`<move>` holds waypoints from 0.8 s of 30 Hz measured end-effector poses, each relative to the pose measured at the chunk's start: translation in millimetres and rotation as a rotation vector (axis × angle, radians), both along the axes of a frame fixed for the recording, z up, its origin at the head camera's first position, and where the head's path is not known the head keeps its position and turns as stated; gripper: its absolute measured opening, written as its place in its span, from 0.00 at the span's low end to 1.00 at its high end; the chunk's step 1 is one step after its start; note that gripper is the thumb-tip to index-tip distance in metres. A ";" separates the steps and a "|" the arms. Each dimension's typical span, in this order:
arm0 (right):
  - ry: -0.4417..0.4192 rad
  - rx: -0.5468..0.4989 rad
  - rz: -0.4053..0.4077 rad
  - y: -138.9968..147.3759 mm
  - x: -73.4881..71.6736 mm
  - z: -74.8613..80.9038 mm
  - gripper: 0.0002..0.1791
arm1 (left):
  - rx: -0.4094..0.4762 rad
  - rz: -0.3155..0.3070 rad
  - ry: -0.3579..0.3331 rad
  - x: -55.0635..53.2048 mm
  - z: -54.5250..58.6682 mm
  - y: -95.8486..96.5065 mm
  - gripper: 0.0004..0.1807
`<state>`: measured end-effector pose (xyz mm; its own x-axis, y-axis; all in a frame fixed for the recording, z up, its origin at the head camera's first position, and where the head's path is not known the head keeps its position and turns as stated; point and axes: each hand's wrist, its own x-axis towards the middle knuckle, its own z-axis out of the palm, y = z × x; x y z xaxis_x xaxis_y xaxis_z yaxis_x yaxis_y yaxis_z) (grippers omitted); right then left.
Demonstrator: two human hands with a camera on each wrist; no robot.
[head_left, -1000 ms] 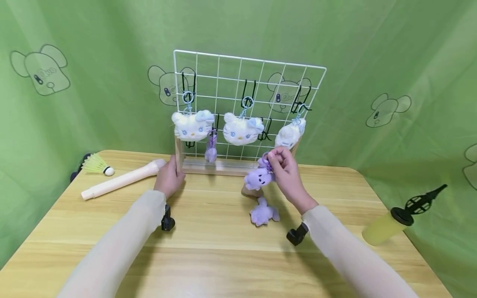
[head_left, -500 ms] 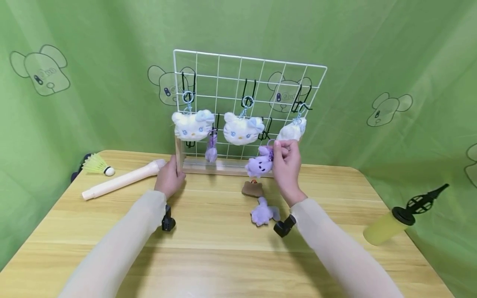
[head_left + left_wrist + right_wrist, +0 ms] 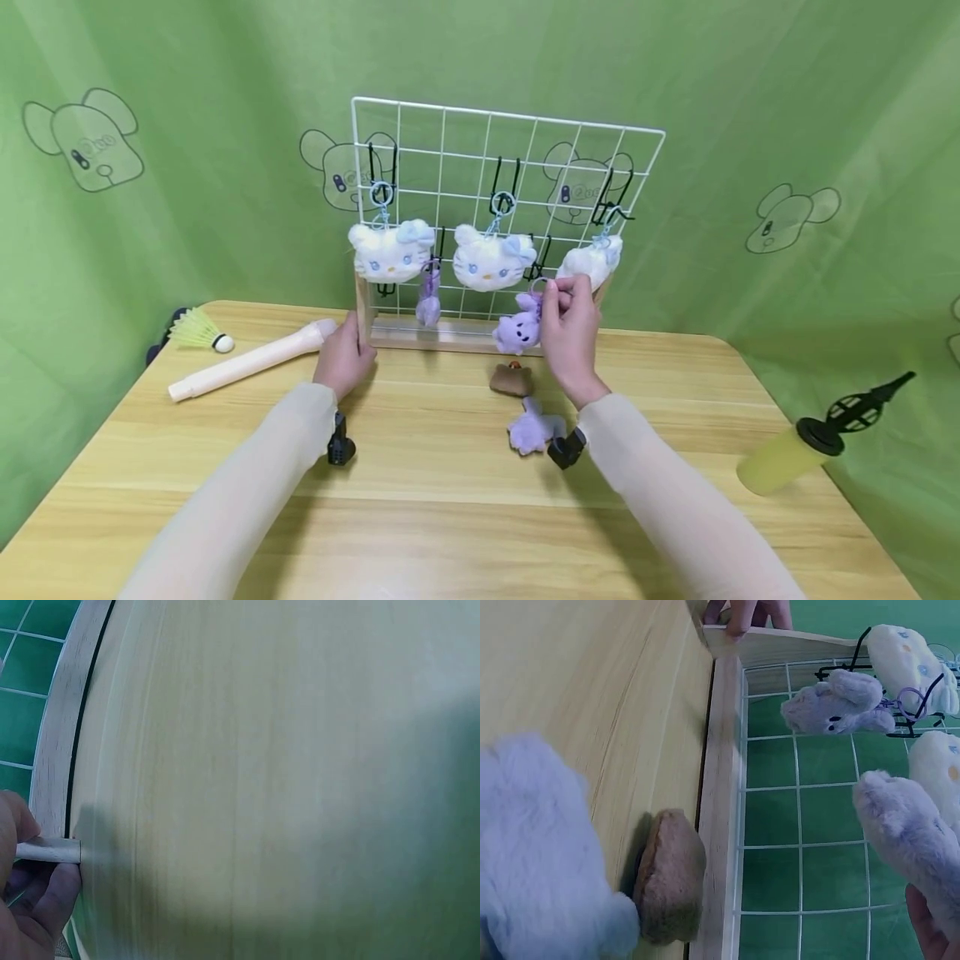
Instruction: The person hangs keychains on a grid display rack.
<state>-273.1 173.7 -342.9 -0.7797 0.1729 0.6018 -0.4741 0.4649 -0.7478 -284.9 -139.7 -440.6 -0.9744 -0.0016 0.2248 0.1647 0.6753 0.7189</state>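
My left hand [image 3: 343,357] grips the wooden side post [image 3: 49,850] of a white wire grid rack [image 3: 457,337], thumb and fingers on either side. My right hand [image 3: 572,333] pinches a purple plush keychain [image 3: 517,332] near its ring, holding it before the rack's lower right, just under a black hook [image 3: 537,268]. White cat plush keychains hang along the upper hooks: one at left [image 3: 393,254], one in the middle [image 3: 492,260], one at right [image 3: 595,260], partly behind my right hand. Another purple plush [image 3: 428,302] hangs on a lower left hook.
On the wooden table [image 3: 420,533] before the rack lie a brown plush [image 3: 512,380] and another purple plush [image 3: 529,432]. At left are a pale pink tube [image 3: 251,362] and a yellow shuttlecock [image 3: 198,329]. A yellow cylinder with a black top [image 3: 787,457] lies at right.
My right hand has lifted the purple plush keychain slightly up toward the lower right hook, uncovering the brown plush below. My left hand stays on the post.
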 end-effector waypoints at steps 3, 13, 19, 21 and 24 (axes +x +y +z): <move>-0.012 0.016 0.004 0.1 1.3 0.0 0.12 | 0.008 0.000 0.004 -0.3 0.3 0.6 0.29; -0.077 -0.063 0.028 -3.8 5.4 -4.1 0.13 | 0.008 -0.004 -0.008 -1.1 -1.0 -1.8 0.29; -0.231 -0.368 0.159 -7.1 4.3 -3.0 0.12 | 0.006 -0.007 -0.009 -0.9 -1.2 -1.0 0.29; -0.294 -0.445 0.201 -8.2 4.0 -2.4 0.10 | 0.001 -0.005 -0.010 -0.3 -0.8 -0.6 0.29; -0.377 -0.577 0.242 -9.4 3.0 -2.4 0.06 | -0.004 0.000 -0.009 0.8 -0.3 -0.1 0.28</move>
